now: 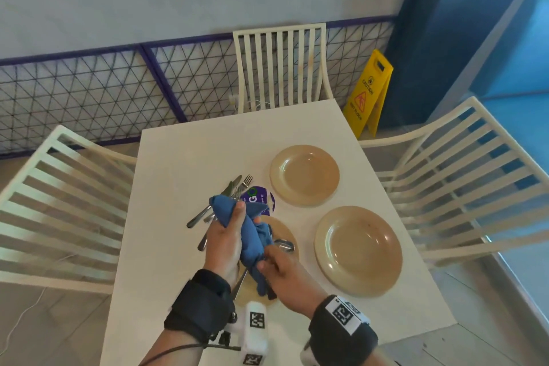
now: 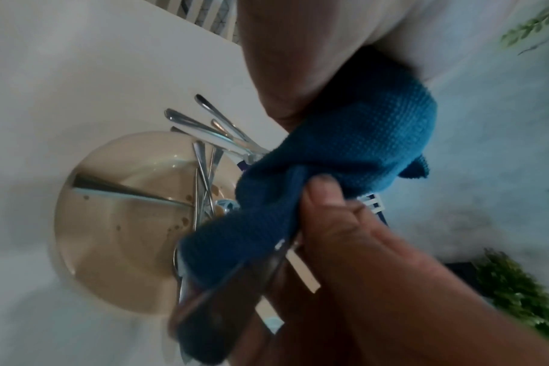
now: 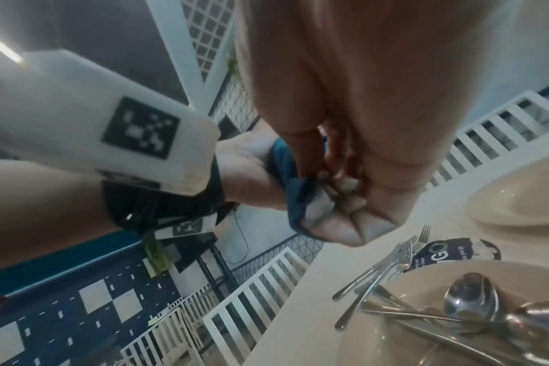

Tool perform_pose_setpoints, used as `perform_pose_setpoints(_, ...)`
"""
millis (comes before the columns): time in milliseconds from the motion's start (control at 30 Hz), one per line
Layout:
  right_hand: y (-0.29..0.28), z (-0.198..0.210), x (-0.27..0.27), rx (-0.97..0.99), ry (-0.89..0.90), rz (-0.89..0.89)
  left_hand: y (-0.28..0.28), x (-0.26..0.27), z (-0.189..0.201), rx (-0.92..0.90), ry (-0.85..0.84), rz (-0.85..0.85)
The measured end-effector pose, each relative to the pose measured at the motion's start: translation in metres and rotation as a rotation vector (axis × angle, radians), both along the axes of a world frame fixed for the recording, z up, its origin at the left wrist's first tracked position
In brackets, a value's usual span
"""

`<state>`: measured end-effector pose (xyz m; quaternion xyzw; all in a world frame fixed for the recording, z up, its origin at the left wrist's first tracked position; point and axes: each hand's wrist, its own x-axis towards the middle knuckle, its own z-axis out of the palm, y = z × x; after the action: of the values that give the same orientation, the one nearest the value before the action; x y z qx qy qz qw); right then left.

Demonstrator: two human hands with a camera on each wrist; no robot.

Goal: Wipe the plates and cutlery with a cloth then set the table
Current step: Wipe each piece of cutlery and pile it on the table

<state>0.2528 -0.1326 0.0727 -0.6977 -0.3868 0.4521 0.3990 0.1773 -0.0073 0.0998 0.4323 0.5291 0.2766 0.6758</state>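
My left hand (image 1: 225,235) grips a blue cloth (image 1: 252,244) above the near plate (image 1: 283,229), its fingers closed round the bundle. A slim piece of cutlery (image 1: 240,279) pokes out of the cloth below that hand. My right hand (image 1: 282,270) pinches the cloth's lower end with thumb and curled fingers. In the left wrist view the cloth (image 2: 345,153) is twisted round the metal piece (image 2: 232,287). Spoons (image 3: 467,297) lie on the near plate (image 3: 376,346). Loose forks and knives (image 1: 228,192) lie on the table (image 1: 184,157) left of it. Two wiped-looking plates (image 1: 304,175) (image 1: 358,249) sit to the right.
A round purple sticker (image 1: 261,199) lies between the cutlery and the far plate. White slatted chairs stand at the left (image 1: 59,202), far (image 1: 282,68) and right (image 1: 460,187) sides. A yellow wet-floor sign (image 1: 368,92) stands beyond the table's far right corner.
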Motion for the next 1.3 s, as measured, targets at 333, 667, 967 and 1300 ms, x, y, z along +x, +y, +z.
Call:
perform_pose_setpoints(333, -0.017, 0.03, 0.024, 0.091, -0.044, -0.018, 0.009, 0.012, 0.023, -0.119, -0.231, 0.004)
perform_pose_setpoints(667, -0.026, 0.048, 0.031, -0.032, 0.06, -0.108, -0.008, 0.001, 0.031, -0.042, -0.153, -0.175)
perform_pose_setpoints(967, -0.032, 0.067, 0.029, -0.056, 0.045, -0.072, 0.004, 0.002, 0.027, -0.319, -0.212, 0.088)
perform_pose_setpoints(1300, -0.025, 0.065, 0.024, -0.05, 0.12, -0.14, -0.019, 0.005, 0.027, -0.356, -0.38, 0.032)
